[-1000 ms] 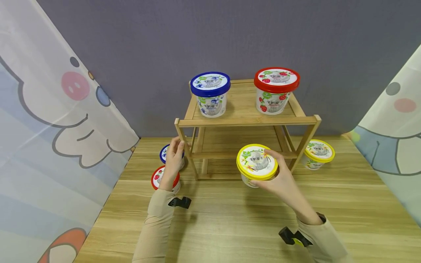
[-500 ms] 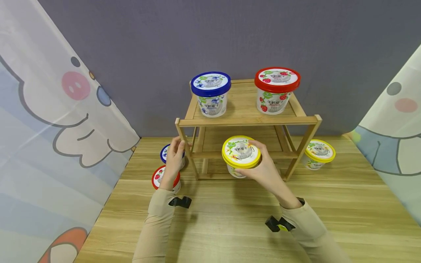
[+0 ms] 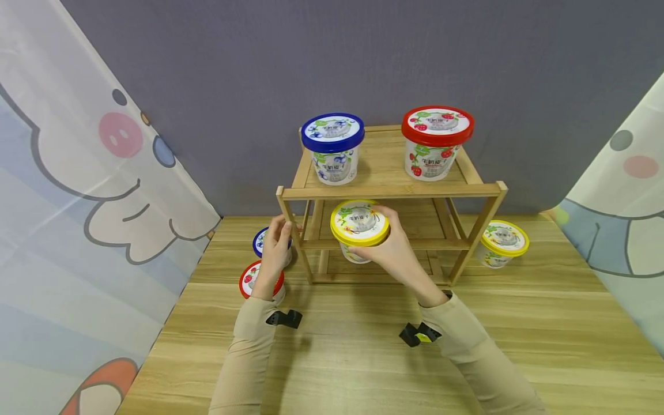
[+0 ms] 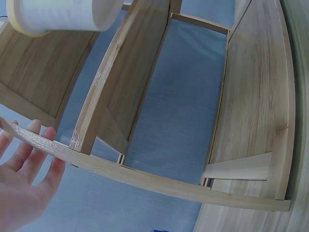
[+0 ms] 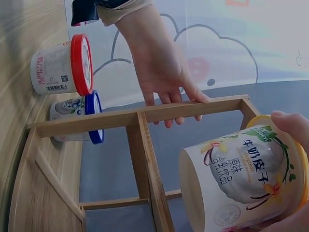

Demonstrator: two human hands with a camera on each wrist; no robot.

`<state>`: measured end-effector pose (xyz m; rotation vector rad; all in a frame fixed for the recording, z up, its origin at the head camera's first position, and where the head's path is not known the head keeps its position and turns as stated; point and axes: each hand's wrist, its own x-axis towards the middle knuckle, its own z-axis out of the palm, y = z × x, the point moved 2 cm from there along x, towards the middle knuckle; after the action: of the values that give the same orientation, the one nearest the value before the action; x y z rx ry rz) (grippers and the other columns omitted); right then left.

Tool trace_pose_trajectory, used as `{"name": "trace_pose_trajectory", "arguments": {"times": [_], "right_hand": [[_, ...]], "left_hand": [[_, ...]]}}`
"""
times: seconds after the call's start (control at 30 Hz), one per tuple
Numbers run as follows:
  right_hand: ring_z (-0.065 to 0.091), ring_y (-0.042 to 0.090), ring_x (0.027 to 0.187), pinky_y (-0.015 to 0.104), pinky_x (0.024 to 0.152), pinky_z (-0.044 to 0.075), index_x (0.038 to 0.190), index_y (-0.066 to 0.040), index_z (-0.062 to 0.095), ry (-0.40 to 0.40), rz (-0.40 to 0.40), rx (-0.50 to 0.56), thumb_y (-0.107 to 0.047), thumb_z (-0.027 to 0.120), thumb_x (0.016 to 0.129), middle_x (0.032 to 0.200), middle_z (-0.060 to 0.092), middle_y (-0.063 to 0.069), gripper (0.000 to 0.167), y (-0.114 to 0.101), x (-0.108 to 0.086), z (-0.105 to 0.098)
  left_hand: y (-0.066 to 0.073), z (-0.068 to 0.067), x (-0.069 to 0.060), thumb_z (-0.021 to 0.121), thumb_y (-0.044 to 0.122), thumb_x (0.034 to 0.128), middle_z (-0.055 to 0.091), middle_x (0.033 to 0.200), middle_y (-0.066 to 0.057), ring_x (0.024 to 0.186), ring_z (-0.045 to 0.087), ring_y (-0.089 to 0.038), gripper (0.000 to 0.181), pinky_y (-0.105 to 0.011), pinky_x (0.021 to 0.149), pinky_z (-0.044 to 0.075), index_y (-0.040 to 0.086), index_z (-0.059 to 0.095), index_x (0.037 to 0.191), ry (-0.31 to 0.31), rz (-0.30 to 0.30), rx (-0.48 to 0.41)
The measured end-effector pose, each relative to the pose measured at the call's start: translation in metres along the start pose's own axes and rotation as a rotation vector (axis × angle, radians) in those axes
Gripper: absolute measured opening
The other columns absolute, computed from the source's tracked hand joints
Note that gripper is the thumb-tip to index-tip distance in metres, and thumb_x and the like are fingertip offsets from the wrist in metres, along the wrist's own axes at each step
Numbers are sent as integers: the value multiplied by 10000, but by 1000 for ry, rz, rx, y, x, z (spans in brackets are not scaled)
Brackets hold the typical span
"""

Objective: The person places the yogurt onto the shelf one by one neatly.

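In the head view, a three-tier wooden rack (image 3: 394, 191) stands before the wall. My left hand (image 3: 274, 253) holds its left front post; the right wrist view shows the thumb along the near side and the fingers behind. My right hand (image 3: 396, 253) grips a yellow-lidded yogurt tub (image 3: 359, 223) by its lid, thumb and fingers on opposite sides. Upright, that tub hangs at the front of the middle shelf (image 3: 410, 219), to the left of its centre. The right wrist view shows the tub's printed side (image 5: 241, 174). Whether its base touches the shelf, I cannot tell.
A blue-lidded tub (image 3: 332, 150) and a red-lidded tub (image 3: 437, 141) stand on the top shelf. Left of the rack are another red-lidded tub (image 3: 252, 278) and a partly hidden blue-lidded tub (image 3: 259, 242). A second yellow-lidded tub (image 3: 502, 242) stands at right.
My right hand has carried the yellow-lidded tub leftward and farther in, from before the rack's right half to the middle shelf's left half. The left hand has stayed on the post.
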<state>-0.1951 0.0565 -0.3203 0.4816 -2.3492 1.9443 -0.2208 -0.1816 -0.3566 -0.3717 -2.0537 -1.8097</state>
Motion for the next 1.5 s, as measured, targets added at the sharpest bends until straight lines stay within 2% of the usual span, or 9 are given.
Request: {"name": "trace_pose_trajectory", "arguments": {"times": [0.13, 0.3, 0.43, 0.73, 0.93, 0.97, 1.2, 1.33, 1.5], "right_hand": [[452, 236, 1099, 382, 871, 414, 1310, -95, 254, -7, -6, 2, -151, 781, 666, 1233, 396, 113, 834, -2, 6, 5], [451, 224, 1097, 379, 876, 409, 1316, -94, 257, 3, -5, -11, -180, 781, 669, 1236, 398, 102, 837, -3, 14, 9], [433, 230, 1109, 386, 900, 387, 1318, -81, 253, 19, 2, -9, -174, 786, 660, 1248, 384, 112, 852, -4, 19, 11], [432, 216, 1121, 363, 922, 370, 1324, -95, 240, 54, -5, 10, -197, 796, 647, 1254, 391, 96, 882, -1, 32, 20], [406, 257, 1150, 381, 951, 338, 1366, -104, 194, 62, -30, 35, -113, 768, 677, 1287, 369, 130, 896, -18, 30, 24], [405, 267, 1151, 388, 951, 336, 1368, -105, 191, 62, -31, 43, -93, 765, 677, 1288, 367, 137, 898, -17, 31, 25], [443, 210, 1102, 355, 923, 362, 1351, -198, 227, 94, -66, 50, -165, 792, 652, 1249, 403, 72, 899, 6, 45, 31], [469, 197, 1068, 343, 898, 385, 1332, -178, 249, 115, -87, 50, -164, 790, 655, 1218, 425, 64, 868, 8, 49, 33], [477, 187, 1057, 327, 893, 389, 1324, -165, 263, 127, -63, 63, -150, 788, 655, 1207, 437, 58, 851, 7, 52, 35]], "left_hand": [[13, 2, -2, 345, 21, 948, 559, 839, 77, 913, 498, -402, 230, -273, 766, 410, -98, 441, 1120, 2, -10, 12], [24, 5, -4, 335, 13, 950, 545, 814, 132, 906, 499, -381, 235, -289, 768, 404, -112, 433, 1123, 2, -20, 18], [21, 5, -3, 336, 4, 947, 555, 806, 104, 879, 529, -324, 226, -276, 773, 418, -125, 428, 1107, 12, -10, -5], [-3, 0, 0, 351, 77, 956, 574, 835, 89, 903, 527, -329, 227, -251, 773, 413, -51, 453, 1113, 8, 3, -16], [-4, 0, 1, 359, 98, 958, 570, 833, 95, 886, 545, -316, 246, -263, 786, 435, -78, 441, 1108, 9, 31, -24], [-4, 0, 0, 364, 100, 957, 578, 835, 63, 881, 546, -317, 248, -258, 784, 437, -82, 441, 1107, 11, 33, -25], [-4, 1, 0, 373, 111, 956, 575, 828, 85, 884, 543, -332, 221, -222, 775, 435, -38, 463, 1091, 8, 41, -29], [-4, 0, 0, 376, 127, 956, 573, 836, 85, 900, 540, -310, 232, -232, 776, 417, -33, 463, 1101, 3, 34, -22], [-5, -1, 1, 365, 122, 957, 578, 852, 76, 918, 509, -353, 247, -255, 767, 396, -41, 455, 1121, -5, 17, -8]]}}
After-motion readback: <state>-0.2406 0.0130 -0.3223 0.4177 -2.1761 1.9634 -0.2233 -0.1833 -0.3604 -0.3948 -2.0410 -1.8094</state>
